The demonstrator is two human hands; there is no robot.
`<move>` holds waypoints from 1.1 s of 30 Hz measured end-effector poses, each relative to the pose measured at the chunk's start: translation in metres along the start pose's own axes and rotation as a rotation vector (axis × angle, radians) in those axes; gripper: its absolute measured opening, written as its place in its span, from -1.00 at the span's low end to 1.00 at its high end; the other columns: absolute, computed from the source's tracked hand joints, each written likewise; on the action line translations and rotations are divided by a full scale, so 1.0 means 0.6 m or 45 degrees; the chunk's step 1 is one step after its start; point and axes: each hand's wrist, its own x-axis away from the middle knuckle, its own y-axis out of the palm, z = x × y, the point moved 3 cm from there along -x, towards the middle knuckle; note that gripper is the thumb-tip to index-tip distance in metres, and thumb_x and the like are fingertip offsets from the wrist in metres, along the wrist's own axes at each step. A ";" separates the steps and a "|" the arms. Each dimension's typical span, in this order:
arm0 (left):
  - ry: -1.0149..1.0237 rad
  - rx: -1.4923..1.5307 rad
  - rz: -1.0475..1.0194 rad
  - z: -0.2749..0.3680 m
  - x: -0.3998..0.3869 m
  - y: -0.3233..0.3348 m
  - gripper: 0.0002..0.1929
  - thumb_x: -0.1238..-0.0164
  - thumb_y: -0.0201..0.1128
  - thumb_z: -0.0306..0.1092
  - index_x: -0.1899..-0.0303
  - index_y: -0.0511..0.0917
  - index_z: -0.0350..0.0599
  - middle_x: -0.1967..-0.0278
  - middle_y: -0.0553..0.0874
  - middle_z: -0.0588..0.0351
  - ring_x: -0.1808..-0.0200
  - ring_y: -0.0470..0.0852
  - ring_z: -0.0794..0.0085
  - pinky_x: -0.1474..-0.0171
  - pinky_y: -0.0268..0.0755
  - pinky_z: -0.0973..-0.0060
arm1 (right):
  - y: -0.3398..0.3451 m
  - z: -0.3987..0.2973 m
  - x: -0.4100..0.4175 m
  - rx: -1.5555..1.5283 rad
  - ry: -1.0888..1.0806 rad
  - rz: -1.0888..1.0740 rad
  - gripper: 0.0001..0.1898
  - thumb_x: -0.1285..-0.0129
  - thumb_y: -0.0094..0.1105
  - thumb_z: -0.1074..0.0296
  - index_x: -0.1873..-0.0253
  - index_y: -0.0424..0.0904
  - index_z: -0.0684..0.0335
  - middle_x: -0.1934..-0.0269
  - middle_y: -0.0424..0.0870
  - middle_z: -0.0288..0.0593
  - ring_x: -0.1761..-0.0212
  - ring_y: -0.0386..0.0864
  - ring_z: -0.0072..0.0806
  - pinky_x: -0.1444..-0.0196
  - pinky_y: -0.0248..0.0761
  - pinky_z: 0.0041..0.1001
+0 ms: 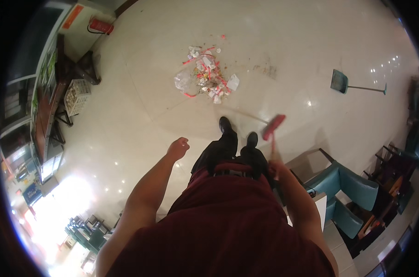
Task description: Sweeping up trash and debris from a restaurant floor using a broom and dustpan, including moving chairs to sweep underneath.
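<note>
My right hand [278, 169] is closed around the red handle of a broom [274, 127], beside my right hip. The broom's red head is slightly blurred, just ahead of my right shoe. Its bristles cannot be made out. My left hand [178, 148] hangs to the left of my legs, fingers curled in, with nothing seen in it. On the floor ahead of my feet lies a heap of litter [209, 74]: white paper scraps, red strips and small crumbs. A clear plastic bag [184, 80] rests at the heap's left side.
A long-handled dustpan [339, 81] lies on the tiled floor [143, 69] at the right. Teal chairs [356, 185] stand close by my right side. Along the left are a wooden table [48, 117], a white crate [77, 97] and a fire extinguisher [101, 26].
</note>
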 end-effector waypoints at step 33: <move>-0.389 0.378 0.348 0.018 0.072 0.097 -0.70 -0.16 0.09 -0.25 0.13 0.52 -0.20 0.33 0.65 0.02 0.29 0.60 0.36 0.18 0.44 0.45 | -0.356 -0.492 -0.081 0.475 -0.162 0.396 -0.78 -0.03 -0.01 0.50 0.62 0.21 0.18 0.79 0.18 -0.29 0.84 0.18 -0.54 0.84 -0.01 -0.51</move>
